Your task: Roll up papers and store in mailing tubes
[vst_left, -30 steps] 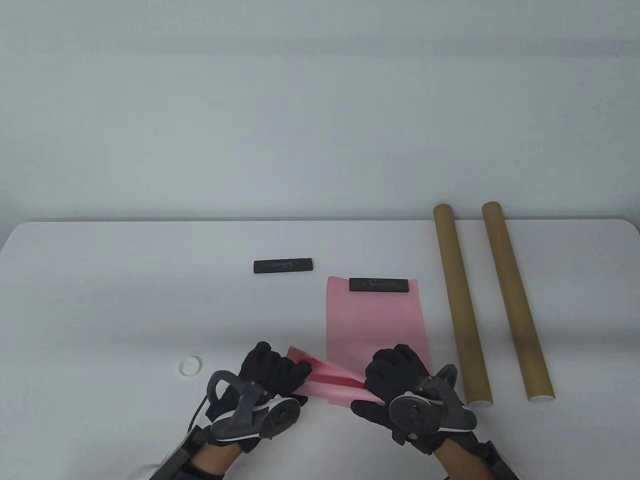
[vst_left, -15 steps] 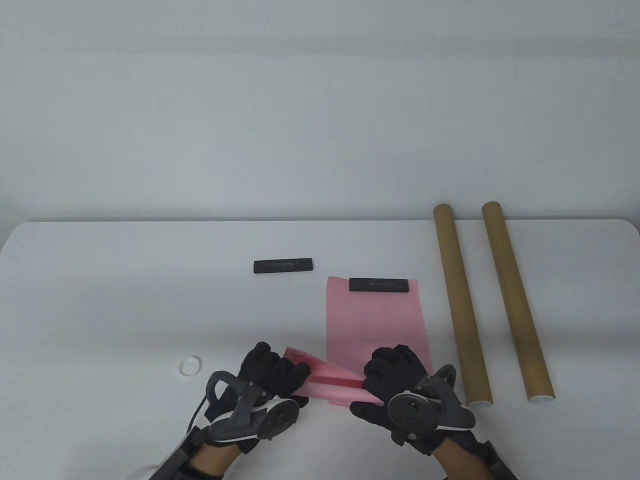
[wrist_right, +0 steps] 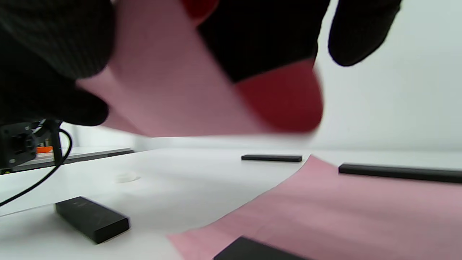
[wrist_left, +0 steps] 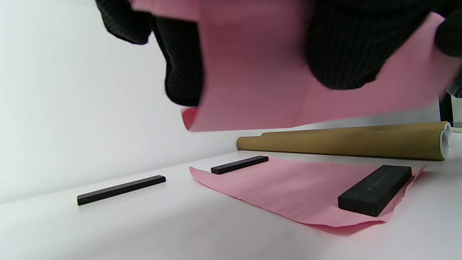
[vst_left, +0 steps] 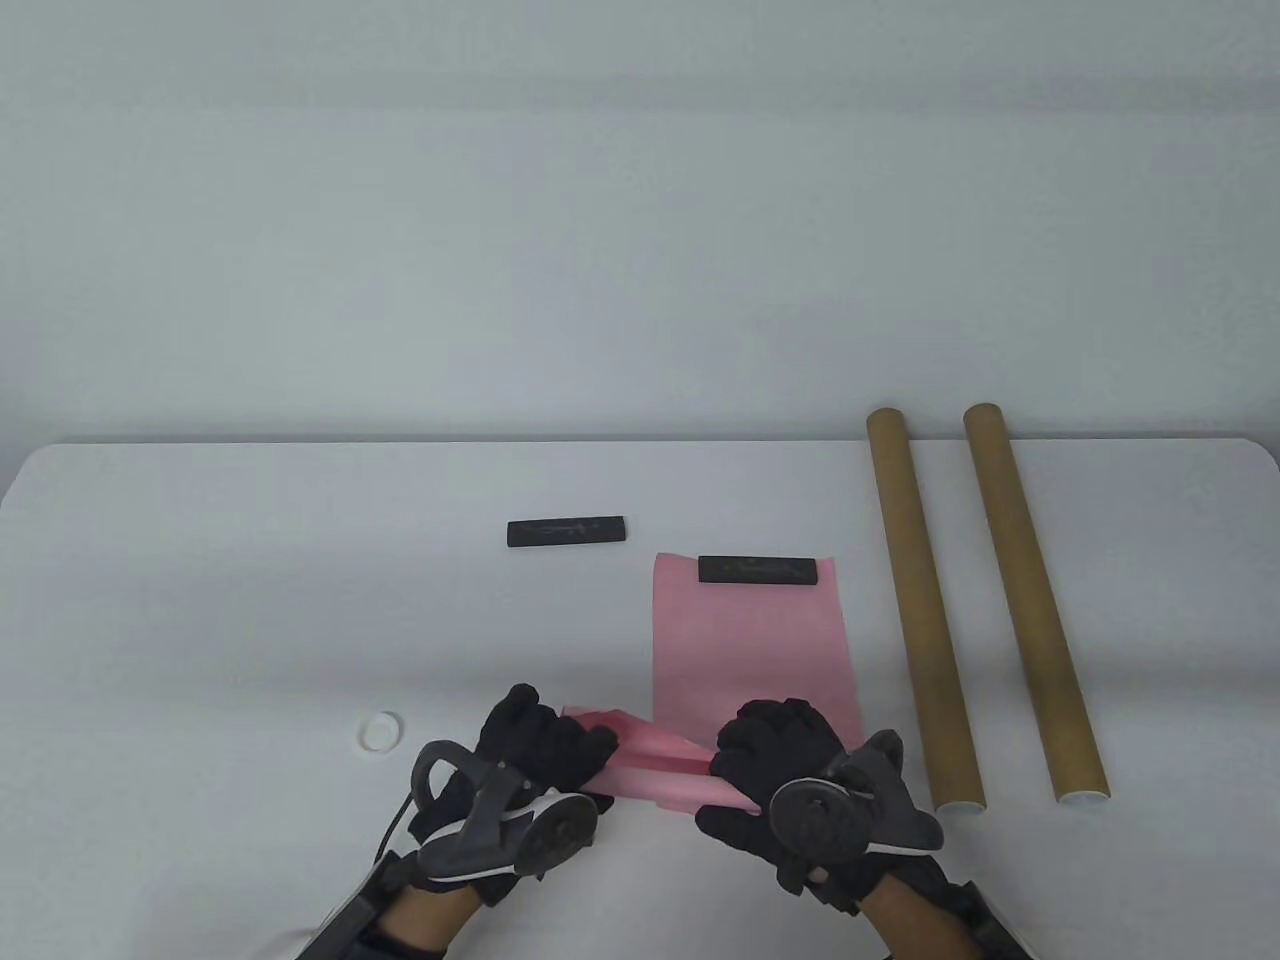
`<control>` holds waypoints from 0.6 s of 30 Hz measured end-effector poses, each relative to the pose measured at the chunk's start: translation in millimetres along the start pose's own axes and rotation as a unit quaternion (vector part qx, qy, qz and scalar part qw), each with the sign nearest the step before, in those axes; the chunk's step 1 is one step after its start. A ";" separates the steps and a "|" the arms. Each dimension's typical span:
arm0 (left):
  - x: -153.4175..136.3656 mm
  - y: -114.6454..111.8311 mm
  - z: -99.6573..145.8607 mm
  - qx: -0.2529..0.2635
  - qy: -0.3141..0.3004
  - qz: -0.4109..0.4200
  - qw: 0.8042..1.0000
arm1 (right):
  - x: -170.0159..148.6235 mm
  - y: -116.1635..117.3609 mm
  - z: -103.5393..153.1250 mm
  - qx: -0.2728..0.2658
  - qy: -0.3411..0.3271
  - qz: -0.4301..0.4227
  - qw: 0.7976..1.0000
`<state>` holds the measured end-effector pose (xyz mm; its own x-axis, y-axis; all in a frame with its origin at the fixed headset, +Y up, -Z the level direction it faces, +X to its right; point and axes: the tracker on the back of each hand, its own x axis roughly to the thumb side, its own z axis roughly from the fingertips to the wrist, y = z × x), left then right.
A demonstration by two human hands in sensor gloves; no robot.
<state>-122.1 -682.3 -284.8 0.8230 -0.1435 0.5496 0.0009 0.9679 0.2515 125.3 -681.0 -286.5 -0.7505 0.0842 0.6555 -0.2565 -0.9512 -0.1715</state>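
The pink paper roll (vst_left: 655, 765) sits slanted between my hands, lifted just above the bench (vst_left: 200, 600) at its near edge. My left hand (vst_left: 535, 755) has its fingers curled round the left end of the roll; my right hand (vst_left: 775, 755) grasps the right end the same way. The roll is loose and not yet tight, its darker inside showing at the ends.

Just behind it a flat pink sheet (vst_left: 750, 640) lies on the bench, with a black bar weight (vst_left: 760, 570) on its far edge. A second black bar (vst_left: 566, 531) lies on bare bench further left. To the right of the sheet, two brown mailing tubes (vst_left: 920, 610) lie side by side, running away from me. A small white cap (vst_left: 381, 731) rests left of my left hand.
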 end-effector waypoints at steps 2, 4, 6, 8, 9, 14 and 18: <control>-2.9 -2.0 -0.8 -0.008 0.003 0.015 1.000 | 2.9 -3.3 1.4 -0.027 0.001 0.026 0.999; -3.3 -4.3 -1.8 -0.014 0.002 0.014 1.000 | 5.3 -3.5 1.5 -0.025 -0.010 0.035 0.999; -1.8 -5.5 -1.6 -0.015 0.000 -0.001 1.000 | 4.9 -2.0 0.8 -0.014 -0.010 0.028 0.999; -0.2 -5.7 -0.5 -0.010 -0.002 -0.006 1.000 | 2.9 -1.1 0.1 0.000 -0.009 0.014 1.000; 1.2 -5.1 -0.1 -0.006 -0.004 -0.011 1.000 | 1.5 -0.3 -0.3 0.007 -0.008 0.002 1.000; 0.4 -3.1 -0.7 -0.007 -0.013 -0.008 1.000 | 0.1 -1.4 0.5 0.000 -0.004 -0.009 1.000; -5.9 -9.3 -2.9 -0.030 -0.004 0.023 0.999 | 3.1 -0.7 -0.6 0.007 -0.014 0.031 0.999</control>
<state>-125.4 -689.8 -292.7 0.8181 -0.1010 0.5661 -0.0017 0.9840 0.1780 122.7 -679.9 -284.8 -0.7471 0.0175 0.6645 -0.2017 -0.9585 -0.2015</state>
